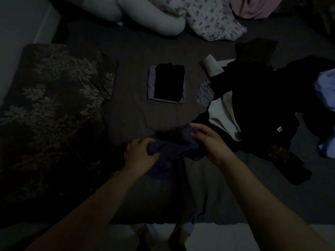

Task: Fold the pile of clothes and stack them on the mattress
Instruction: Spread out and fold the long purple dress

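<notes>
On the mattress (130,113), left hand (140,154) and right hand (210,142) grip a purple garment (174,144); folded stack (167,84) beyond.

- The room is very dark, with only a little dim light.
- A pale wall (16,33) stands at the far left.
- A big dark pillow with a leaf pattern (54,109) lies on the left.
- A long white pillow (145,17) lies at the top, beside a flowery blanket (213,20).
- Pale floor tiles (217,236) show at the bottom.
</notes>
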Action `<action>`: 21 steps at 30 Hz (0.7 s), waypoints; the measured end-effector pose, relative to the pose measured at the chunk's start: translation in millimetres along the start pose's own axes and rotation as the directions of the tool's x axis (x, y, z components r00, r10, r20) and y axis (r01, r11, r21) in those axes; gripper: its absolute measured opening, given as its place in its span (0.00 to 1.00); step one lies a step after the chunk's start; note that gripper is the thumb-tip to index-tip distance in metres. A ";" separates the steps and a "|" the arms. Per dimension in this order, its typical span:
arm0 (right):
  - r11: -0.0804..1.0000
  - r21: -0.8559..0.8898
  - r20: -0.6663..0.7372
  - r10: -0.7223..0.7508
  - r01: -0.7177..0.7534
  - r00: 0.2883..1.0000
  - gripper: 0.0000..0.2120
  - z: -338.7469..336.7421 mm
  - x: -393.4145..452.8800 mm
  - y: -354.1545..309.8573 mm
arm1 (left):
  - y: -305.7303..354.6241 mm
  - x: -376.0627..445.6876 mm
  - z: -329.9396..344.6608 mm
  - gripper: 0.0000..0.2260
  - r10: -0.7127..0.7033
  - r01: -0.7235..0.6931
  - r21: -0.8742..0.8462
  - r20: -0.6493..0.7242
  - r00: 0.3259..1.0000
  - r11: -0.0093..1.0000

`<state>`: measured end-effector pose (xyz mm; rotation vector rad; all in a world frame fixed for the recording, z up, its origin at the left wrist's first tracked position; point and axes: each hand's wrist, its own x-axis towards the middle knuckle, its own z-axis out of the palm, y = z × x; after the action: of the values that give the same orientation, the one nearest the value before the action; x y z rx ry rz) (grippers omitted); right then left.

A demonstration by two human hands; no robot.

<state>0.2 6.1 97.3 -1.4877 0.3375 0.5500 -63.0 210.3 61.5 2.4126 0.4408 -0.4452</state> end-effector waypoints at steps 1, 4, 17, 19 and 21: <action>0.996 -0.085 0.063 -0.010 0.015 0.998 0.15 3.9 -4.6 -0.6 | 5.3 -3.1 5.7 0.22 0.066 -0.064 0.052 -0.020 0.998 0.997; 0.953 -0.295 0.255 0.014 0.064 0.967 0.23 13.2 -19.2 0.6 | 34.3 -12.2 9.0 0.14 0.098 -0.072 -0.315 0.069 0.993 0.946; 0.664 -0.652 0.257 -0.261 0.366 0.931 0.27 3.5 1.3 20.5 | 42.4 -3.4 -14.4 0.11 -0.073 0.241 -0.738 0.253 0.965 0.630; 0.485 -0.712 0.415 -0.294 0.508 0.861 0.28 12.3 8.6 24.8 | 46.6 -3.0 -24.3 0.12 0.027 0.194 -0.695 0.294 0.955 0.692; 0.450 -0.754 0.438 -0.200 0.479 0.877 0.23 21.9 13.2 28.0 | 49.5 -4.1 -37.9 0.08 0.102 0.186 -0.680 0.360 0.928 0.709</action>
<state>-6.5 29.5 68.1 -2.3206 -0.5918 0.6172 -38.3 197.1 117.4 1.5196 0.4001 -0.6100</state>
